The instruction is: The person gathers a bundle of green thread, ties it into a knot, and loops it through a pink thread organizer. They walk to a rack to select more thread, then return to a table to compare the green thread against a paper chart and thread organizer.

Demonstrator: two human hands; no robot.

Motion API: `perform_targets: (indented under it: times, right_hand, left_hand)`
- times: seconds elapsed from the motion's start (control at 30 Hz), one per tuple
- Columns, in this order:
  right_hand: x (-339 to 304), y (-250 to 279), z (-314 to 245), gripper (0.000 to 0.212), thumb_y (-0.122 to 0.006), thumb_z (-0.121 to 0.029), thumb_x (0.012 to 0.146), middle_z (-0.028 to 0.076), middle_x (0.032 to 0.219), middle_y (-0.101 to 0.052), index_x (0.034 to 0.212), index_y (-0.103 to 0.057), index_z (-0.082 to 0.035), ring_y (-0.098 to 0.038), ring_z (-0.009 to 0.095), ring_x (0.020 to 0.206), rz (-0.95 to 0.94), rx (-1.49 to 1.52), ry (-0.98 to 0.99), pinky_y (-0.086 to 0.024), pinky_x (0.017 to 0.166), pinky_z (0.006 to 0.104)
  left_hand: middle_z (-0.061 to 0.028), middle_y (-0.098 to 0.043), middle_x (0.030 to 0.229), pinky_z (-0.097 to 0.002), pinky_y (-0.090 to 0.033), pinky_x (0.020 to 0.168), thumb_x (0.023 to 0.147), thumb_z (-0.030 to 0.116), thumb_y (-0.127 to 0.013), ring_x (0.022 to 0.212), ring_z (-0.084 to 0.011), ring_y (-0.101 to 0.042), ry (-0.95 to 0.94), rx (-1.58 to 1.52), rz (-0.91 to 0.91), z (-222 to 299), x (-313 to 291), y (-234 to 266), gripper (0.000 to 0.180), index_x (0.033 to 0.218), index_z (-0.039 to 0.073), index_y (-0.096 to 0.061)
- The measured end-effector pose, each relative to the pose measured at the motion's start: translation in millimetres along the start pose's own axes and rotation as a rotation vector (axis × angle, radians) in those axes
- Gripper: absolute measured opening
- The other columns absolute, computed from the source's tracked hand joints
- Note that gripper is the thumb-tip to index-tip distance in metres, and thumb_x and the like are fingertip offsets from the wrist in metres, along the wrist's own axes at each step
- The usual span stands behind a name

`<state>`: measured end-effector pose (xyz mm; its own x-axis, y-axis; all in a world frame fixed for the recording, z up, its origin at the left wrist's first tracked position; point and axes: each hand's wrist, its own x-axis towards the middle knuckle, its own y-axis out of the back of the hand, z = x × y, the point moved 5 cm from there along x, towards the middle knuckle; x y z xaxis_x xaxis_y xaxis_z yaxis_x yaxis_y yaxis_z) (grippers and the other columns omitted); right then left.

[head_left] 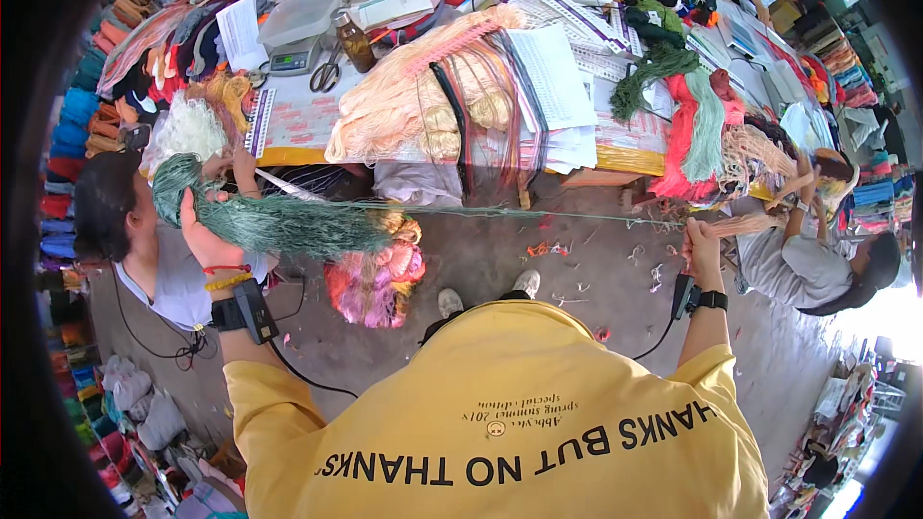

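A large hank of dark green thread [298, 226] hangs level in front of me at the left. My left hand [202, 233] is closed around its looped left end, fingers partly buried in the thread. From the hank a thin bundle of green strands [538, 214] runs taut across to the right. My right hand [703, 248] is closed in a fist on the far end of those strands. Below the hank, a pink, purple and orange bundle of yarn [375, 279] hangs or lies; its support is hidden.
The table [298, 125] ahead carries peach hanks [413, 86], papers [553, 77], scissors [325, 75], a brown bottle [354, 43] and a small scale [293, 58]. One person [144, 221] works close at my left, another [808, 264] at my right. Thread scraps [548, 250] litter the floor.
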<state>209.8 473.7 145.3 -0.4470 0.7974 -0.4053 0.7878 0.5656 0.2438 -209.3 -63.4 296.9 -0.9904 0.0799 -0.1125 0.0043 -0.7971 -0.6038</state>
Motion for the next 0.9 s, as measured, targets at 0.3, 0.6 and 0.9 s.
perform_targets:
  times: [0.3, 0.6, 0.9]
  right_hand:
    - [10.5, 48.9, 0.2, 0.025, -0.051, -0.028, 0.082, -0.002, 0.054, -0.044, 0.066, -0.048, -0.009, -0.04, 0.004, 0.041, 0.133, 0.01, -0.001, -0.034, 0.037, 0.0181]
    - [31.5, 75.3, 18.5, 0.026, -0.05, -0.03, 0.084, -0.001, 0.051, -0.043, 0.069, -0.048, -0.008, -0.038, 0.006, 0.036, 0.015, 0.175, -0.007, -0.029, 0.03, 0.0183]
    - [17.2, 102.4, 120.5, 0.019, -0.053, -0.024, 0.076, 0.004, 0.054, -0.053, 0.071, -0.057, -0.006, -0.047, 0.011, 0.042, -0.283, -0.4, -0.268, -0.035, 0.034, 0.0225]
  left_hand:
    - [-0.0029, -0.05, 0.074, -0.0326, -0.044, 0.059, 0.081, 0.026, -0.047, 0.065, -0.0153, -0.049, -0.027, 0.036, -0.006, -12.8, -4.3, -32.6, 0.024, 0.096, 0.007, -0.049]
    - [-0.0025, -0.051, 0.073, -0.0323, -0.043, 0.066, 0.081, 0.027, -0.048, 0.066, -0.0174, -0.05, -0.042, 0.082, -0.062, -13.5, -35.1, -72.5, 0.023, 0.087, 0.005, -0.051]
    - [-0.0012, -0.04, 0.071, -0.0315, -0.039, 0.067, 0.083, 0.028, -0.043, 0.068, -0.014, -0.042, -0.104, 0.042, -0.273, -7.7, -109.7, -162.4, 0.033, 0.105, 0.003, -0.045]
